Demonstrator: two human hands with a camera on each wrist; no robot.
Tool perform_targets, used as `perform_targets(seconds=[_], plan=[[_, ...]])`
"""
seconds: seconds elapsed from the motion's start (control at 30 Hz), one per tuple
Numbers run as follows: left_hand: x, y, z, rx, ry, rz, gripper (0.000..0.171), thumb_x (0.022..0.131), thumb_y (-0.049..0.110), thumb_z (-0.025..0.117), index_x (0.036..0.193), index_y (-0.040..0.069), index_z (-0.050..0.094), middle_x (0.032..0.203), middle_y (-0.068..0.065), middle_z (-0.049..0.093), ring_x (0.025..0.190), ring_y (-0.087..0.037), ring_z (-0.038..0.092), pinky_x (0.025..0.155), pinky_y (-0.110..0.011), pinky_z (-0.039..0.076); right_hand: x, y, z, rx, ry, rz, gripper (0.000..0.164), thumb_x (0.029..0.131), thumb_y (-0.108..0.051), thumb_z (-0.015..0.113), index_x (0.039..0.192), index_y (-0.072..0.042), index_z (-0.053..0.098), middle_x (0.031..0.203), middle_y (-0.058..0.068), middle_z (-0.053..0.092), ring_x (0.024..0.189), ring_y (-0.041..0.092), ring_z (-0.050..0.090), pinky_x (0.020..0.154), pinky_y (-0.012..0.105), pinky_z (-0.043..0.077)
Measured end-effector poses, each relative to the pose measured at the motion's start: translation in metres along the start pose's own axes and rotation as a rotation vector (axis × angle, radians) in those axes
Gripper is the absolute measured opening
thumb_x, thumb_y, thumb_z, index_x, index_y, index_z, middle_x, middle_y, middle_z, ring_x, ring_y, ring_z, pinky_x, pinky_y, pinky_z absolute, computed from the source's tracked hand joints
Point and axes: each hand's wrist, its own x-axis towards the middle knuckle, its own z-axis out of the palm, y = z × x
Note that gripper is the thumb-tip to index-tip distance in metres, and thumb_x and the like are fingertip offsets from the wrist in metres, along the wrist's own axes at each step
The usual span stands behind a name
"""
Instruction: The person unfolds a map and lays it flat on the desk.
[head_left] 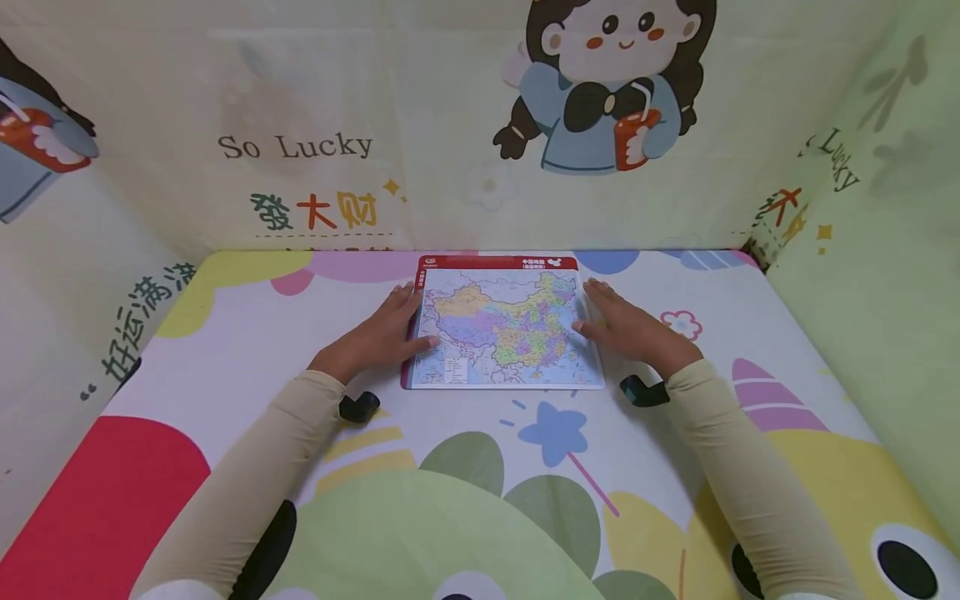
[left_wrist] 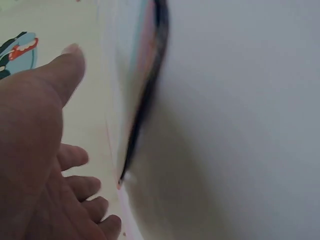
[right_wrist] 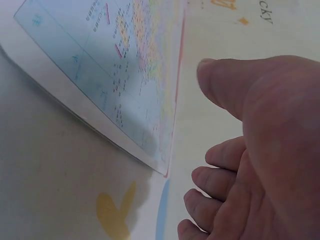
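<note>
A thin rectangular map board [head_left: 495, 329] lies on the table with a red strip along its far edge and a colored map of China printed on it. At its left edge is my left hand [head_left: 378, 335], the thumb over the border and the fingers pointing away from me. My right hand [head_left: 626, 327] is at the opposite edge, its thumb over the map's right side. Both wrist views show the thumb apart from relaxed fingers, on the left hand [left_wrist: 45, 125] and the right hand [right_wrist: 270, 125]. Whether either hand touches the board cannot be told.
A tabletop cover [head_left: 300, 312] printed with cartoon shapes spreads under the board. Behind it rises a pale cloth [head_left: 435, 100] with a cartoon girl and lettering; similar cloth stands at both sides. Black straps [head_left: 360, 407] sit at the wrists.
</note>
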Motion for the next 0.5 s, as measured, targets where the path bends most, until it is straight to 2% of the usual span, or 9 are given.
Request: perform_targets(seconds=[0.23, 0.4, 0.5], plan=[[-0.007, 0.008, 0.0, -0.04, -0.023, 0.038, 0.105, 0.083, 0.054, 0.07, 0.155, 0.002, 0.013, 0.162, -0.015, 0.001, 0.147, -0.032, -0.002, 0.116, -0.051, 0.012, -0.001, 0.0, 0.005, 0.0, -0.041, -0.038, 0.091, 0.095, -0.046, 0.058, 0.156, -0.004, 0.004, 0.162, 0.016, 0.001, 0.147, 0.032, -0.002, 0.115, 0.054, 0.013], [-0.01, 0.009, 0.003, -0.009, -0.057, 0.031, 0.108, 0.081, 0.057, 0.07, 0.156, 0.005, 0.012, 0.162, -0.012, -0.001, 0.148, -0.031, -0.003, 0.116, -0.051, 0.012, -0.005, -0.001, 0.008, 0.013, -0.029, -0.09, 0.089, 0.096, -0.041, 0.059, 0.155, 0.0, 0.007, 0.161, 0.018, 0.002, 0.147, 0.034, 0.001, 0.115, 0.053, 0.014], [-0.012, 0.009, 0.005, 0.007, -0.069, 0.04, 0.108, 0.081, 0.059, 0.069, 0.156, 0.006, 0.012, 0.163, -0.01, -0.002, 0.148, -0.029, -0.002, 0.116, -0.05, 0.012, -0.005, -0.001, 0.01, 0.016, -0.035, -0.093, 0.089, 0.096, -0.041, 0.06, 0.155, -0.002, 0.007, 0.161, 0.017, 0.002, 0.147, 0.033, 0.001, 0.115, 0.053, 0.015]])
